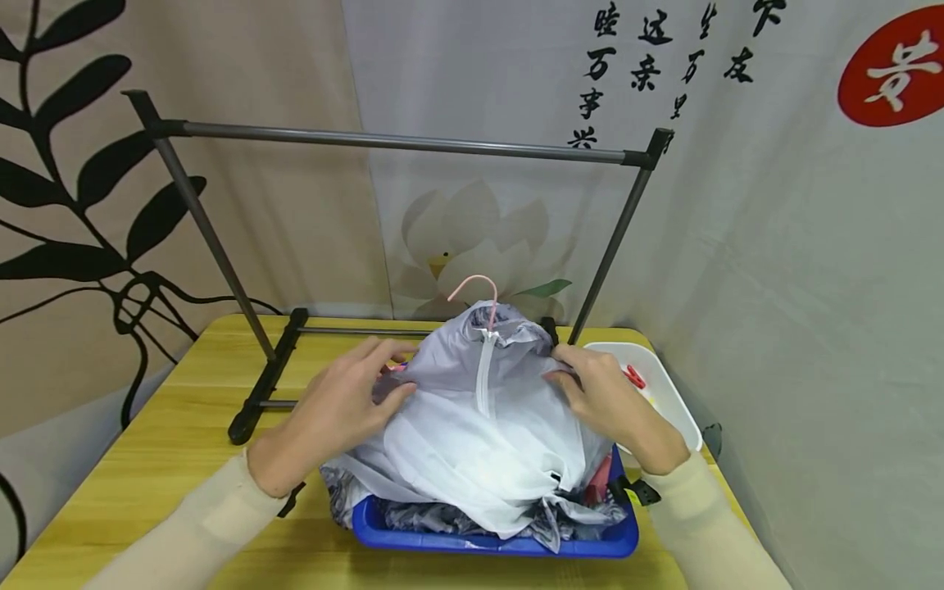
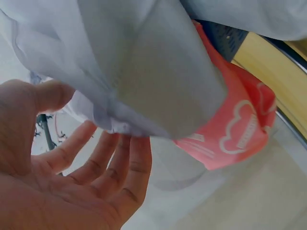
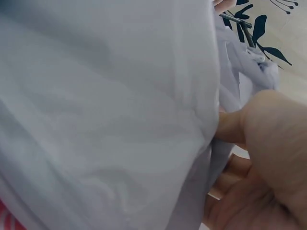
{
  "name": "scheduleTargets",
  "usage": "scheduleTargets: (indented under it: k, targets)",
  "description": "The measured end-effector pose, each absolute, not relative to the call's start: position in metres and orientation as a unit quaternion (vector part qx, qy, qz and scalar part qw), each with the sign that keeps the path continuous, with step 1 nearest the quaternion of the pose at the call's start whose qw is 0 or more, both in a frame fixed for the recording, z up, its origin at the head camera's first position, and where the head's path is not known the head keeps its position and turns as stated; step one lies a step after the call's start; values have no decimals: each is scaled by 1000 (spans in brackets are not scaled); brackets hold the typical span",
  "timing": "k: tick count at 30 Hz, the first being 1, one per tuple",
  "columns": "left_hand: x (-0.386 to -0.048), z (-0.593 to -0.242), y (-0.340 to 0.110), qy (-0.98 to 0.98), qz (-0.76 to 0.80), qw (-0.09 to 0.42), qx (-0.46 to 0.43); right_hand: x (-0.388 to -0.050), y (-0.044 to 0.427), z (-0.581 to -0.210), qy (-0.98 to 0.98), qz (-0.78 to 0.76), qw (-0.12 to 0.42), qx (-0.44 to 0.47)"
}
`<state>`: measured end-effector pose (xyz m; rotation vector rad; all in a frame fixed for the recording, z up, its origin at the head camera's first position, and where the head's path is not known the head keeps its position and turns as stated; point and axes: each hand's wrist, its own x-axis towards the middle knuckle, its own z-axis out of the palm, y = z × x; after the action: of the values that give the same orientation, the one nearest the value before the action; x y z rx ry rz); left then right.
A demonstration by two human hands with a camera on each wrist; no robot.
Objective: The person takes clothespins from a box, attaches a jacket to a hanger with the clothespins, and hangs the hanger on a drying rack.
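Note:
A pale grey and white zipped garment point(image 1: 457, 442) lies bunched over a blue basket point(image 1: 442, 541), with the pink hook of a hanger point(image 1: 490, 295) standing out of its collar. At its left shoulder, my left hand point(image 1: 342, 406) touches the cloth, thumb and fingers apart; in the left wrist view the hand point(image 2: 72, 167) has fairly straight fingers, their tips hidden by the garment point(image 2: 144, 72). My right hand point(image 1: 615, 401) pinches the opposite shoulder. The right wrist view shows that hand point(image 3: 259, 177) with its thumb against the cloth point(image 3: 105, 110) and fingers behind.
Behind the garment stands a grey metal rack point(image 1: 398, 141) with a horizontal top bar. A white tray point(image 1: 674, 393) holding a red clip point(image 1: 633, 377) is at the right of the wooden table point(image 1: 184, 434). Red fabric point(image 2: 230, 120) hangs beside the garment in the left wrist view.

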<state>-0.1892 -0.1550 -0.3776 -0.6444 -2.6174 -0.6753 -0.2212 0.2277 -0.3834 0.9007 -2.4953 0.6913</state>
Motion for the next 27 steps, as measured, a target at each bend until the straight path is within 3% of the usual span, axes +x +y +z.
scheduleTargets:
  k: [17, 27]
  targets:
    - [-198, -374, -143, -917, -233, 191, -263, -216, 232, -371, -871, 254, 252, 336]
    - [-201, -371, -144, -884, -291, 242, -274, -217, 233, -365, -870, 268, 265, 318]
